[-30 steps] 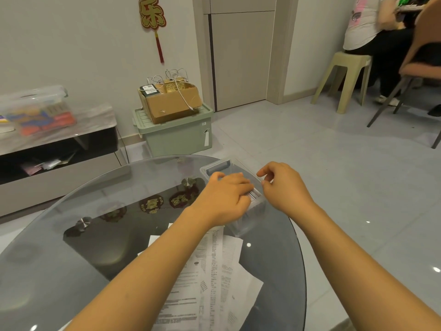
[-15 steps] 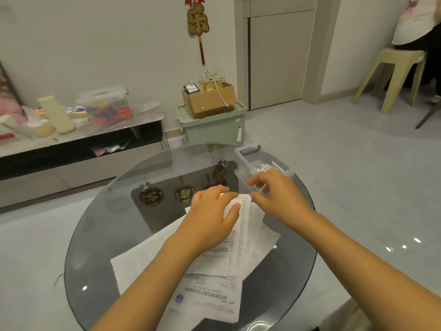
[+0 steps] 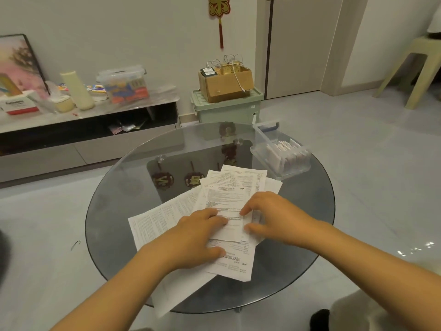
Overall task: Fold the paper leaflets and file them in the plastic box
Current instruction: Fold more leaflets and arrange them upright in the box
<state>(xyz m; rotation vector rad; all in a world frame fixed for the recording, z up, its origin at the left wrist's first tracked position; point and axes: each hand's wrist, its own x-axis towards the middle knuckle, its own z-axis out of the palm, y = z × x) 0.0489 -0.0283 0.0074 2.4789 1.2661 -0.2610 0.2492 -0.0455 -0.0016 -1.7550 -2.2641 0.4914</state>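
Glass, round and dark, forms the table (image 3: pixel 124 201) in my head view. Paper leaflets (image 3: pixel 229 199) lie fanned at its middle, loose and overlapping. My left hand (image 3: pixel 193 242) rests flat on the top sheet, fingers straight; my right hand (image 3: pixel 272 216) curls its fingertips at that sheet's right edge, seemingly pinching it. I judge the paper light, limp and slippery on glass, best taken by an edge. Far right stands the plastic box (image 3: pixel 265 139), already holding folded leaflets.

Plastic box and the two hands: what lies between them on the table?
In the head view, unfolded leaflets fan across the glass table from the left hand and right hand toward the plastic box, leaving a strip of glass.
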